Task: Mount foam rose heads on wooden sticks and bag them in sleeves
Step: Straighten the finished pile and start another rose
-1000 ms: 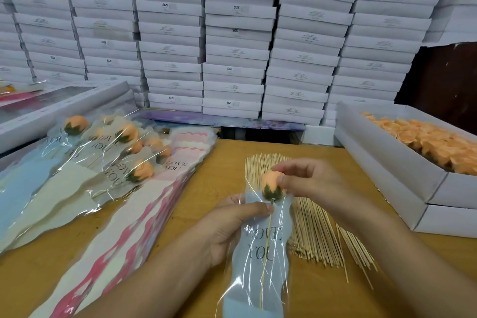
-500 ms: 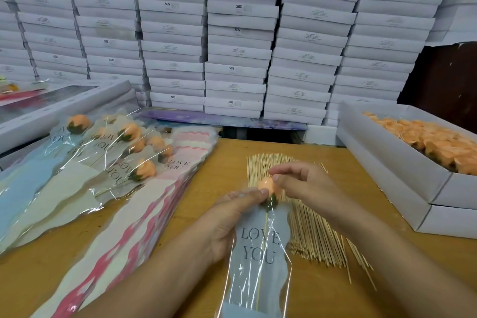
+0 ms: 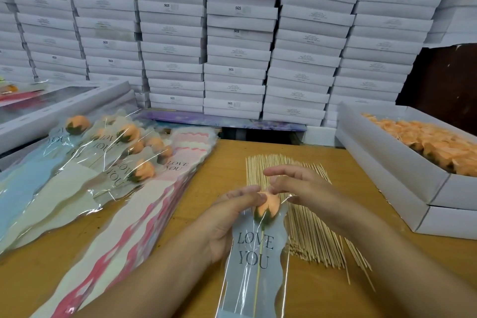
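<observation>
Rose head (image 3: pixel 268 206) now lower, inside sleeve (image 3: pixel 254 263) top vs 1 s ago. L hand (image 3: pixel 227 217) grips sleeve at rose; R hand (image 3: pixel 296 186) fingertips at sleeve mouth, prob. pinching film. Stick pile (image 3: pixel 309 230) behind on bench (image 3: pixel 322 289).

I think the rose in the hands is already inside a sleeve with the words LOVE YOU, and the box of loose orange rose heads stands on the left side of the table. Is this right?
Not quite. The rose is in the LOVE YOU sleeve, but the box of loose orange rose heads stands on the right side of the table, not the left. The head view shows it.
</observation>
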